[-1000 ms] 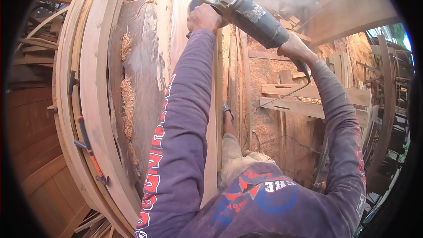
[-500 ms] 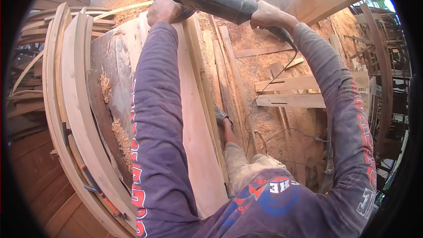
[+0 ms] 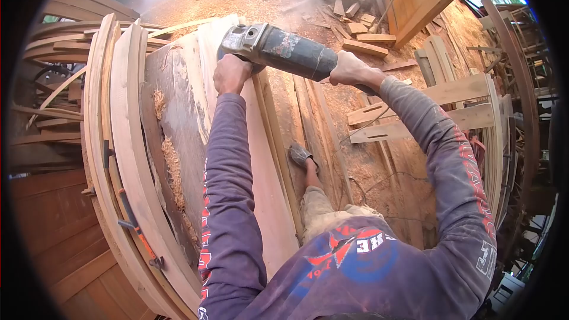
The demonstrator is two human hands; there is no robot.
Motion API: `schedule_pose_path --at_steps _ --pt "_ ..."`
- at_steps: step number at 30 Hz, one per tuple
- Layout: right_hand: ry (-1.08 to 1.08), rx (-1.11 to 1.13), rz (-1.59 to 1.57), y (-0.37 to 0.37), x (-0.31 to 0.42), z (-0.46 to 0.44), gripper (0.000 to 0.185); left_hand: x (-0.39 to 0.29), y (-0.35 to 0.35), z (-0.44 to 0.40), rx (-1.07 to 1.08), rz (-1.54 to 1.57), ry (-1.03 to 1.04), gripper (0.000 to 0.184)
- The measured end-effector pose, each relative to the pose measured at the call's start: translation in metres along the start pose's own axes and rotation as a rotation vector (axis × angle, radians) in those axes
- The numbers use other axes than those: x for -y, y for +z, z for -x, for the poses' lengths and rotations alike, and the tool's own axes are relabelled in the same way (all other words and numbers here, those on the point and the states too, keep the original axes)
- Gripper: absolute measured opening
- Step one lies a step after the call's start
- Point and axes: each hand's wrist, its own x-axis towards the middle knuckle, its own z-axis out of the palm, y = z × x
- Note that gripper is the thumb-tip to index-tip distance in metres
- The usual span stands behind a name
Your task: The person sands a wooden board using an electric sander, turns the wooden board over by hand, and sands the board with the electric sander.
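A large dark angle grinder point(image 3: 296, 53) lies across the far end of a pale wooden plank point(image 3: 267, 184). My left hand point(image 3: 232, 74) is closed at the grinder's head, around what looks like its side handle. The rear of the tool is wrapped by my right hand point(image 3: 354, 71), with the cord trailing down from there. The disc is mostly hidden behind the head and my left hand. Left of the plank is a rough, weathered board point(image 3: 178, 95) with wood shavings point(image 3: 172, 160) in its gap.
Curved boards point(image 3: 133, 142) stand along the left, with an orange and black clamp point(image 3: 139, 234) on them. Slotted pieces point(image 3: 427, 92) lie at the right. Offcuts point(image 3: 367, 47) and sawdust cover the far ground. A shoed foot point(image 3: 302, 156) is beside the plank.
The view has shifted. Compared with a second ago, the grinder and both hands appear farther left and lower in view, the tool lying more level. Both hands have kept their hold.
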Motion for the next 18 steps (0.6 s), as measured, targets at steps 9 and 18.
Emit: schedule_pose_path --at_steps 9,18 --pt "-0.061 0.011 0.004 0.061 -0.049 0.128 0.033 0.042 0.039 0.150 -0.032 0.053 -0.057 0.054" --pt "-0.216 0.059 -0.008 0.128 -0.088 0.236 0.030 0.106 0.064 0.306 -0.031 0.115 -0.085 0.040"
